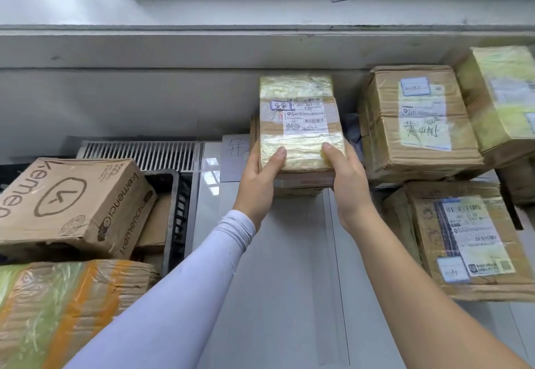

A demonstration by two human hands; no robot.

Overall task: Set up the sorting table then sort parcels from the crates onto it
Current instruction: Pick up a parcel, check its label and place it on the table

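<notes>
Both hands, left (254, 186) and right (347, 183), grip taped parcel (301, 122) over desk (289, 267); several sorted, crate (179, 209) parcels remain.

"kemenci" on left carton (72, 203)

Left arm: white ribbed sleeve (185, 282); right arm bare.

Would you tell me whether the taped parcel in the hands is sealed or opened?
Sealed: the taped parcel shows unbroken yellowish tape bands across its top.
</notes>
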